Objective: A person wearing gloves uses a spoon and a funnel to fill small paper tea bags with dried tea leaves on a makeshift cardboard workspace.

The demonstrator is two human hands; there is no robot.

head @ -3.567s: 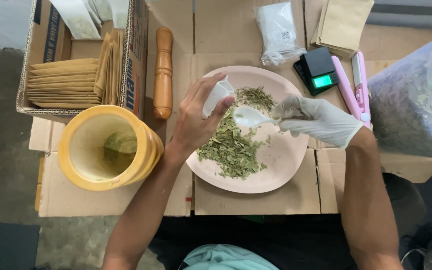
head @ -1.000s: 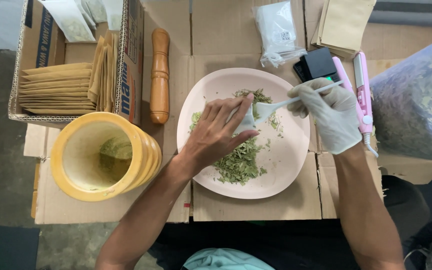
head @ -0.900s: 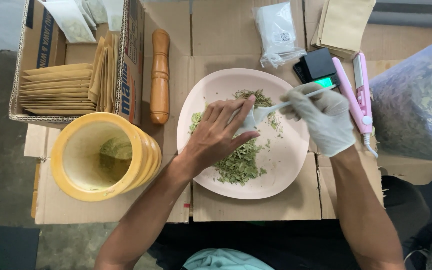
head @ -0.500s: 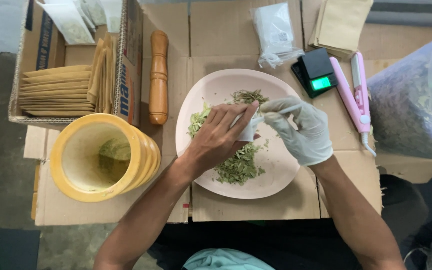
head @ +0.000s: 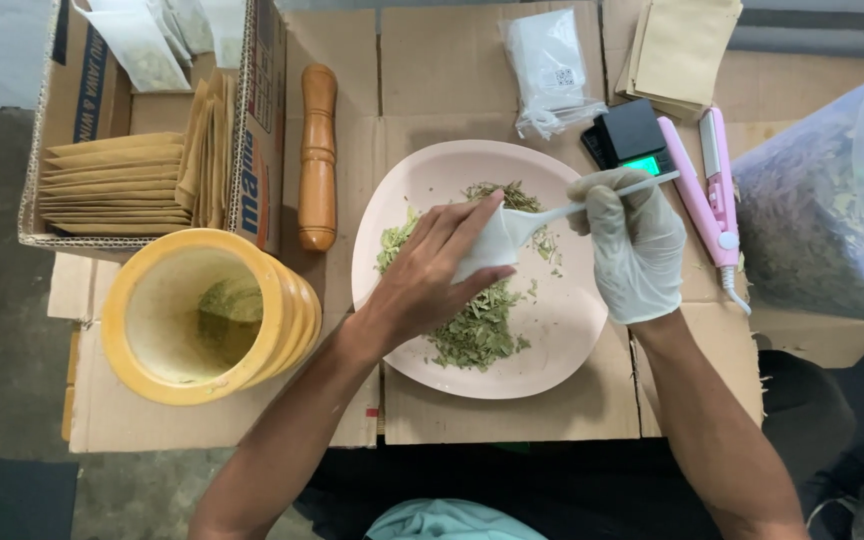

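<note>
Flattened cardboard (head: 452, 70) covers the work surface, with grey floor showing at the left edge. On it sits a pale pink plate (head: 562, 340) carrying a loose heap of dried green leaves (head: 477, 325).

Over the plate, the bare left hand (head: 432, 275) pinches a small white pouch (head: 487, 250) between thumb and fingers, its mouth turned toward the right. The right hand (head: 637, 245), in a thin white glove, is closed around the handle of a white plastic spoon (head: 552, 212); the bowl of the spoon rests at the mouth of the pouch, and the handle slants up and to the right past the gloved fingers. Both hands hang above the upper middle of the plate, with the leaf heap partly hidden under the left one.

To the left of the plate stands a wide yellow mortar (head: 207, 315) with a patch of green powder inside. Just above it lies a wooden pestle (head: 317, 155), lengthwise, beside an open cardboard box (head: 262, 150) packed with flat brown paper pouches (head: 117, 185).

Above the plate lies a clear bag of white packets (head: 552, 65). Right of that, a small black scale (head: 632, 140) with a lit green display sits next to a pink heat sealer (head: 707, 190). A stack of brown envelopes (head: 687, 45) lies at the top right, and a big clear plastic sack (head: 812, 200) full of dried leaves fills the right edge.
</note>
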